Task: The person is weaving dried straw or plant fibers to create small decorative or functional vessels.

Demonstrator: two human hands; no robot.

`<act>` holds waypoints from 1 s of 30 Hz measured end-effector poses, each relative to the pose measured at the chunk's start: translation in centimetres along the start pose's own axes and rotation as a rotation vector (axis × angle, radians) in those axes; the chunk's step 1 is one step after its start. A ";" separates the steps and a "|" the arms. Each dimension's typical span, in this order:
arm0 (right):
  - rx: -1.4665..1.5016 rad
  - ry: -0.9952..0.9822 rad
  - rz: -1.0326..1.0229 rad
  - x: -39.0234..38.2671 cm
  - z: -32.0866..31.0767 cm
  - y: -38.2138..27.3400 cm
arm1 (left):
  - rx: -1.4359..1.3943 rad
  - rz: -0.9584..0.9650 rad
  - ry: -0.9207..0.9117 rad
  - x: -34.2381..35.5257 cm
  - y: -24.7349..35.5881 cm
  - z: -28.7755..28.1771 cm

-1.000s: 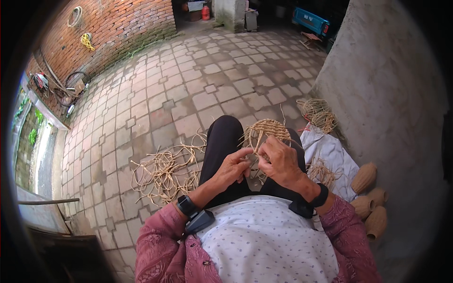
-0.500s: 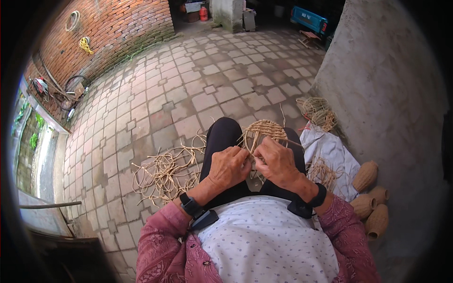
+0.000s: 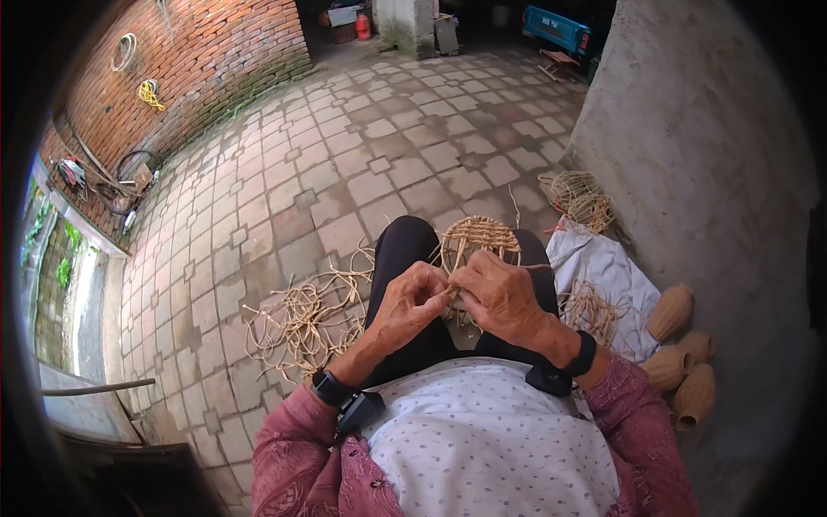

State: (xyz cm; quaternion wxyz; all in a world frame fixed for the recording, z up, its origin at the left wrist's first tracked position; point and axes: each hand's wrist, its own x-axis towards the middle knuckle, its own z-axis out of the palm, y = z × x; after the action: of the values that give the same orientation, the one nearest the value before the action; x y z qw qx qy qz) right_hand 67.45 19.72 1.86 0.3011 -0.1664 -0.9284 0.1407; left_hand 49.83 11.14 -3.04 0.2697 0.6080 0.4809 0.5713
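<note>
A round woven piece of pale tan straw is held on the lap, resting across the dark trouser knees. It is tilted with its far edge away from the body, and its open lattice of crossed strips is seen on top. Its near edge is covered by the fingers. Loose strands are pinched at that near edge, where the weave is unfinished.

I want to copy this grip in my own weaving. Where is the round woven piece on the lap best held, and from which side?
Probably at its near edge, from the person's own side: the woven piece rests on the knees, its far rim out over them, and the left hand and right hand both meet at that near edge, where loose strands stick out.
</note>
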 end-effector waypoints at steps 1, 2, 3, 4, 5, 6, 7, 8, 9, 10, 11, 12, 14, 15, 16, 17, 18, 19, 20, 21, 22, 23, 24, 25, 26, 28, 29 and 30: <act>-0.008 -0.013 -0.038 0.1 0.1 -0.1 | -0.130 -0.145 -0.045 0.0 0.5 -0.2; -0.015 -0.026 -0.076 0.2 0.2 -0.2 | -0.259 -0.290 -0.090 -0.1 0.8 -0.5; -0.014 -0.021 -0.074 0.3 0.5 -0.2 | -0.255 -0.289 -0.095 -0.3 0.9 -0.9; -0.020 -0.032 -0.111 0.5 0.9 -0.1 | -0.317 -0.379 -0.110 -0.5 1.1 -1.4; -0.025 -0.043 -0.147 0.6 1.3 -0.1 | -0.380 -0.470 -0.124 -0.7 1.2 -1.8; -0.024 -0.039 -0.136 0.5 1.5 -0.1 | -0.379 -0.475 -0.134 -0.7 1.6 -1.9; -0.029 -0.055 -0.159 0.4 1.8 -0.1 | 0.097 -0.267 -0.070 -0.7 2.2 -1.9; -0.034 -0.071 -0.180 0.3 2.1 -0.1 | 0.565 -0.042 -0.006 -0.7 2.5 -2.1; -0.060 -0.052 -0.189 0.4 2.1 -0.5 | 0.693 0.056 0.156 -0.7 1.8 -2.7; -0.064 -0.045 -0.183 0.4 2.0 -0.6 | 0.832 0.116 0.327 -0.7 -0.1 -4.4; -0.085 -0.090 -0.168 0.3 2.0 -0.7 | 0.869 0.054 0.453 -1.0 -2.7 -7.5; -0.111 -0.134 -0.142 0.0 1.9 -0.4 | 0.998 0.129 0.519 -0.8 -3.6 -10.4; -0.108 -0.110 -0.180 -0.1 1.9 -0.6 | 0.987 -0.179 0.603 -6.4 -8.5 -20.2; -0.110 -0.090 -0.205 -0.3 1.9 -0.4 | 0.660 -0.401 0.619 -9.4 -9.1 -24.8; -0.112 -0.082 -0.189 -0.5 1.8 -0.4 | 0.894 -0.499 0.648 -12.3 -9.2 -29.2; -0.115 -0.088 -0.220 -0.5 1.8 -0.9 | 1.098 -0.720 0.750 -17.5 -8.5 -35.1; -0.120 -0.095 -0.251 -0.4 1.9 -1.2 | 1.294 -0.948 0.851 -21.9 -7.8 -38.5; -0.139 -0.089 -0.221 -0.6 1.8 -0.7 | 1.344 -1.070 0.836 -21.4 -7.4 -38.6; -0.119 -0.091 -0.241 -0.7 1.4 -0.6 | 1.404 -1.006 0.611 -22.7 -6.7 -39.3; -0.102 -0.099 -0.260 -1.0 1.3 -0.3 | 1.421 -0.986 0.337 -22.0 -6.5 -38.5; -0.106 -0.099 -0.256 -1.2 1.0 -0.3 | 1.421 -0.953 0.064 -20.6 -6.4 -37.0; -0.088 -0.142 -0.256 -1.4 0.8 -0.3 | 1.303 -0.834 -0.024 -18.3 -6.6 -35.0; -0.068 -0.187 -0.264 -1.4 0.7 -0.3 | 1.183 -0.721 -0.101 -15.3 -6.7 -32.2; -0.075 -0.188 -0.255 -1.6 0.5 -0.1 | 0.829 -0.685 -0.022 -10.4 -5.6 -26.9; -0.047 -0.219 -0.263 -1.7 0.4 -0.3 | 0.595 -0.612 -0.004 -7.1 -4.6 -22.0; -0.027 -0.255 -0.263 -1.9 0.2 -0.6 | 0.424 -0.626 -0.085 -1.8 -0.9 -11.7; -0.012 -0.241 -0.270 -1.8 0.1 -0.8 | 0.377 -0.495 -0.147 -1.1 0.6 -8.1; 0.003 -0.227 -0.275 -1.7 0.2 -0.9 | 0.329 -0.364 -0.210 -0.5 1.7 -5.7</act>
State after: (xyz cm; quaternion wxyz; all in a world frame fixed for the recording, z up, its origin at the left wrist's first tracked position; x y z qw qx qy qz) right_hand 68.44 18.19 1.18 0.2107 -0.0205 -0.9702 0.1177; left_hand 44.91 8.77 -0.59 0.3139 0.6031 0.6382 0.3612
